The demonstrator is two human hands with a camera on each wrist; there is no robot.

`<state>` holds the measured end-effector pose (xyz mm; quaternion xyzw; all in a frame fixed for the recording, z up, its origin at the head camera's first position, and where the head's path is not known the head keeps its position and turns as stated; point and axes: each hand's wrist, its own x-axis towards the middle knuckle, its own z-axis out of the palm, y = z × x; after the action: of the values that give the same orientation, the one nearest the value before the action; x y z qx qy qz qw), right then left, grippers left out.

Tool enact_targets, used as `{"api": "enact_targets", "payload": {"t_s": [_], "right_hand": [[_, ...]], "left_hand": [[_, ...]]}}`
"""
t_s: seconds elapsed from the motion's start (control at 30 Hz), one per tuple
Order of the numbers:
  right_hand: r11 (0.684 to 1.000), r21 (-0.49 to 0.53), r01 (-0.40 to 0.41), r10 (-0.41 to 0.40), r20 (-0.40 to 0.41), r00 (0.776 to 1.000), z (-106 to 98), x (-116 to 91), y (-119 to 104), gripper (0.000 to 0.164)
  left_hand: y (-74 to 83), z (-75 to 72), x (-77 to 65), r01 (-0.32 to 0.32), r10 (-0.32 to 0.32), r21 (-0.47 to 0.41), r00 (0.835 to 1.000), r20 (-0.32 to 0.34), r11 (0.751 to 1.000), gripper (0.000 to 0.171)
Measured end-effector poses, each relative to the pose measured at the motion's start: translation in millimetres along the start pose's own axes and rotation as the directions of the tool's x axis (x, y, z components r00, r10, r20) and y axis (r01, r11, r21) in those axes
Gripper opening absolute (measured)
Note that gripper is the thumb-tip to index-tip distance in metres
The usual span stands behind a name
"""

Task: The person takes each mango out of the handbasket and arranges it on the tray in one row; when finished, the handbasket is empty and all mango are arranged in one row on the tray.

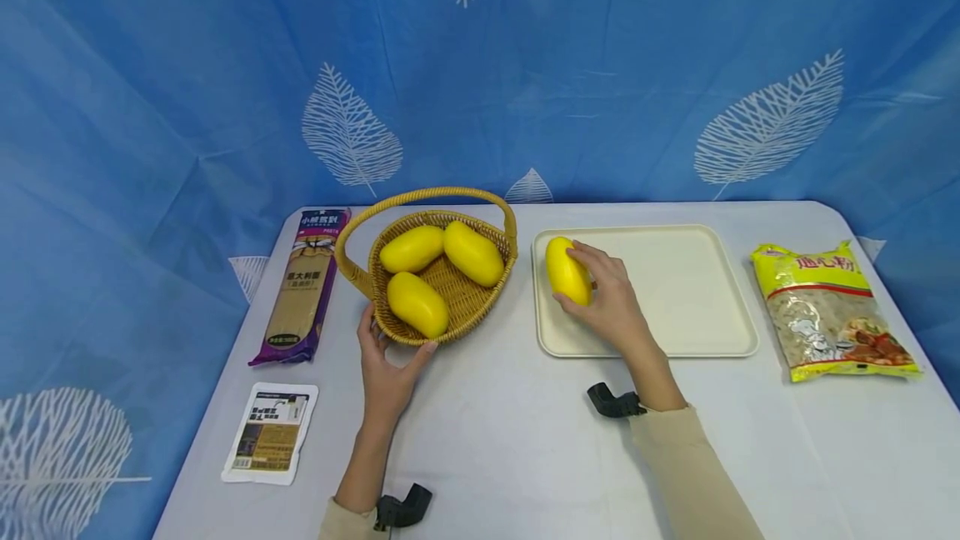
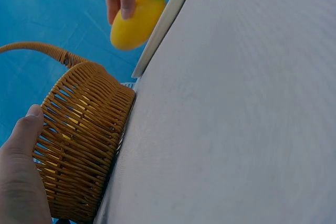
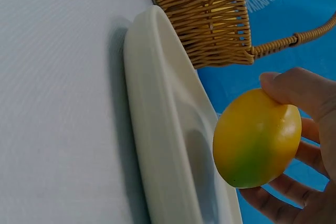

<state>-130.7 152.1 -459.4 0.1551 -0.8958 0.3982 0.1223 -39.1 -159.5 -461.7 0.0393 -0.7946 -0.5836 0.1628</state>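
Note:
A yellow mango (image 1: 567, 271) with a greenish patch is in my right hand (image 1: 609, 297), gripped between thumb and fingers over the left part of a cream tray (image 1: 675, 290). In the right wrist view the mango (image 3: 257, 139) appears raised above the tray floor. My left hand (image 1: 387, 377) holds the near left side of a woven wicker basket (image 1: 480, 319), its thumb on the basket wall (image 2: 79, 145) in the left wrist view. Inside the basket lie three more yellow mangoes (image 1: 417, 304), and an arched handle (image 1: 427, 194) rises over its far side.
Left of the basket lies a purple pack of pasta (image 1: 303, 286); nearer is a small white-edged packet (image 1: 272, 433). A yellow bag of pasta (image 1: 832, 311) lies right of the tray. A blue leaf-print curtain (image 1: 600, 65) hangs behind the white table (image 1: 517, 440).

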Motion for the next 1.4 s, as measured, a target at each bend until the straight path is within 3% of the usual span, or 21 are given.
{"api": "enact_targets", "payload": {"t_s": [0.53,1.4], "right_hand": [[0.997,-0.065,-0.040,0.040,0.002,0.999,10,0,0,0.069],[0.995,-0.048,-0.086,0.088,0.048,0.995,13,-2,3,0.074]], "left_hand": [[-1.1,-0.5,0.7,0.002,-0.002,0.002,1.000,-0.004,1.000,0.101],[1.4,-0.6,0.3,-0.002,0.002,-0.004,1.000,-0.005,1.000,0.100]]}}
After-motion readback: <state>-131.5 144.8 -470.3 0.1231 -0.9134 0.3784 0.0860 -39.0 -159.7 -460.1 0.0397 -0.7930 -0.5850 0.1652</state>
